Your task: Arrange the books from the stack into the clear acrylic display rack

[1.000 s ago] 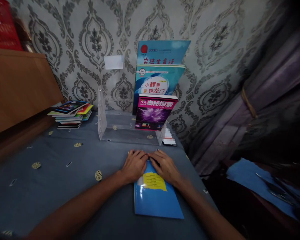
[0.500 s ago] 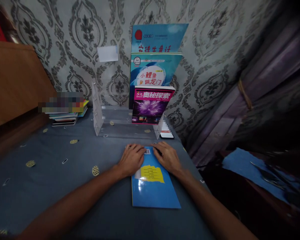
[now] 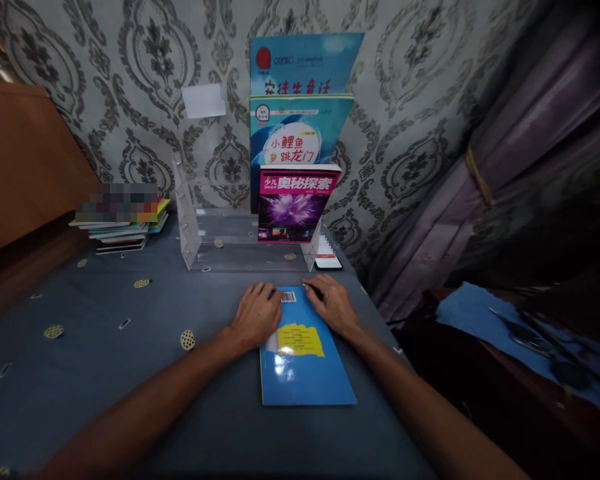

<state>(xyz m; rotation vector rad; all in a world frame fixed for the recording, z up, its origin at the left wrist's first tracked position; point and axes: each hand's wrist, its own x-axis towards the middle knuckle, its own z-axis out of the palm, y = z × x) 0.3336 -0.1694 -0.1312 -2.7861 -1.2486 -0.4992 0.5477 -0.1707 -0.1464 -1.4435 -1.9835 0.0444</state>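
A blue book (image 3: 310, 380) lies flat on the cloth-covered table, its yellow text patch and barcode facing up. My left hand (image 3: 258, 315) rests at its far left edge, fingers loosely bent and thumb side by the barcode. At the far right edge is my right hand (image 3: 333, 305), fingers slightly curled and apart, touching or very near the cover. Neither hand appears to grip it. Beyond them a clear acrylic stand (image 3: 245, 259) holds a magenta-and-black book (image 3: 295, 207), a teal book (image 3: 300, 130) and a taller blue book (image 3: 305, 60) in stepped rows.
Left of the stand sits a pile of books (image 3: 117, 233). A phone (image 3: 329, 257) lies by the stand's right side. Patterned wallpaper with a white card (image 3: 204, 101) is behind. To the right hang a tied curtain (image 3: 445, 200) and a blue cloth (image 3: 473, 320) with dark items on it.
The whole view has shifted slightly. My left hand has slid a little left from the barcode, showing more of it. The book lies as before, and the right hand has barely moved.
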